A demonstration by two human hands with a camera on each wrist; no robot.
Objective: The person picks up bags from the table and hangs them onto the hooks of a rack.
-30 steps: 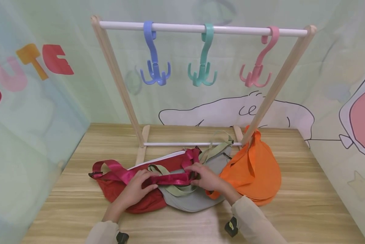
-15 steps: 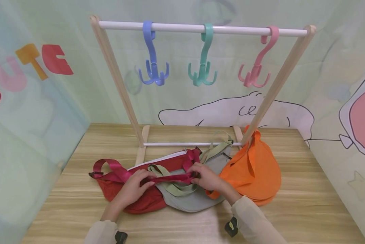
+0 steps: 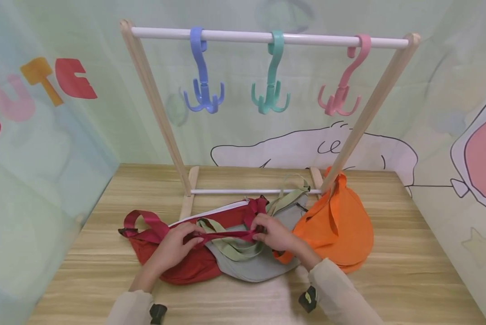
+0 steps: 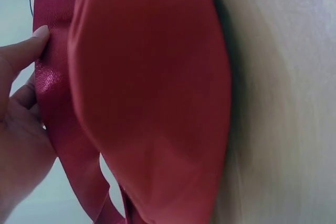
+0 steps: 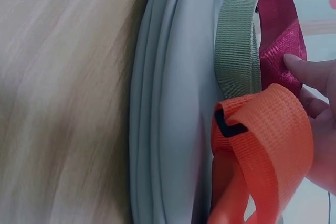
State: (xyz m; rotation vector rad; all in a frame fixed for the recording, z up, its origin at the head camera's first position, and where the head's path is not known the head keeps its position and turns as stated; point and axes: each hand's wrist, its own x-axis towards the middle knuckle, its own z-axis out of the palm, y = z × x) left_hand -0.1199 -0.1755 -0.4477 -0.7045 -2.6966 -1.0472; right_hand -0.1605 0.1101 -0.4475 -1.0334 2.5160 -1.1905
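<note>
table [image 3: 84, 280]: wood-look top, under the whole mess.
rack [image 3: 155, 104]: standing right behind the pile, low rail [image 3: 234, 192] kinda in the way; could get bumped by anything pushed forward.
red bag [image 3: 194, 266]: left side of the pile, overlapping the gray bag [image 3: 255, 270]; could drag stuff along if lifted with straps crossed like that.
orange bag [image 3: 352, 230]: slumped beside the right post [image 3: 372, 108]; could tug the rack if looped round it (honestly can't tell from here).
crimson strap [image 4: 60, 103]: stretched between both hands, over the green strap [image 3: 232, 253]; likely to twist or slip if let go at one end.
orange strap [image 5: 281, 140]: sitting near the right wrist, easy to hook by accident.
left hand [image 3: 178, 243]: pinching the crimson strap, thumb in front.
right hand [image 3: 275, 232]: same pinch, other end.
blue hook [image 3: 205, 95], teal hook [image 3: 270, 95], pink hook [image 3: 340, 97]: all on the top bar, prongs up; could catch a stray loop.
black buckle [image 5: 230, 124]: tiny, on the orange strap, decent snag risk.
</note>
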